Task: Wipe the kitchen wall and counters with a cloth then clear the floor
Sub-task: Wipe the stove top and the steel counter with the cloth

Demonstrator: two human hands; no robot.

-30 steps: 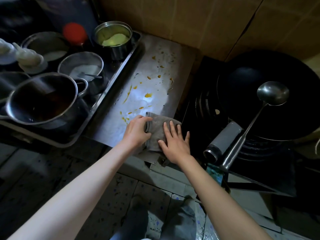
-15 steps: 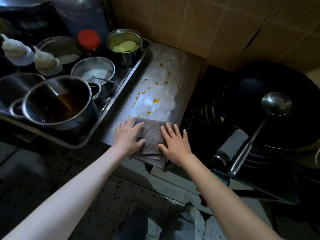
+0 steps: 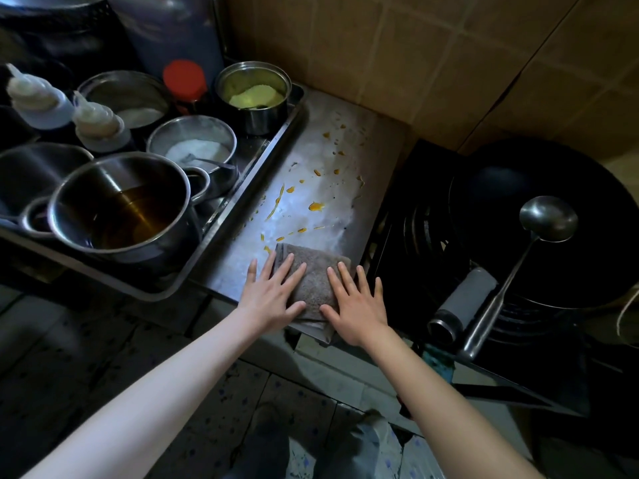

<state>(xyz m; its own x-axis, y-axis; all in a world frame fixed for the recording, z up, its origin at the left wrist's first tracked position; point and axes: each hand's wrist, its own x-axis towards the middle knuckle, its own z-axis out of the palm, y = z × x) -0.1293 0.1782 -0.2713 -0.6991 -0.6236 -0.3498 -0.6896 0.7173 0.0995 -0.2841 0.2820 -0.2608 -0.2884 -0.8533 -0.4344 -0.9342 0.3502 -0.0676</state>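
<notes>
**Counter wipe barely begun; wall and floor not yet touched**

Left of frame: a steel tray point(image 3: 242, 188) carried several pots, among them a large pot point(image 3: 121, 209) holding amber liquid, plus two squeeze bottles point(image 3: 38, 102) at upper left. None of it looked handled.

Centre: the steel tabletop point(image 3: 373, 160) carried orange drips point(image 3: 316, 206) scattered from mid-frame up toward the wall; these were unwiped. The grey cloth point(image 3: 313, 271), folded flat, lay at the tabletop's near edge, just below the lowest drips. The left hand point(image 3: 271, 299) pressed on the cloth's left side, fingers straight and spread, some on bare steel. The right hand point(image 3: 356, 305) pressed on its right side, fingers point(image 3: 347, 274) likewise flat and spread. Neither hand pinched the cloth.

Right of frame: a dark wok point(image 3: 539, 219) sat on the burner with a ladle point(image 3: 548, 219) resting in it.

Upper frame: the tiled wall point(image 3: 432, 57); whether it was soiled could not be told in this light.

Judgement: counter stage at its start, since the whole spill remained ahead of the cloth. Wall wipe and the floor point(image 3: 86, 357) were left.
</notes>
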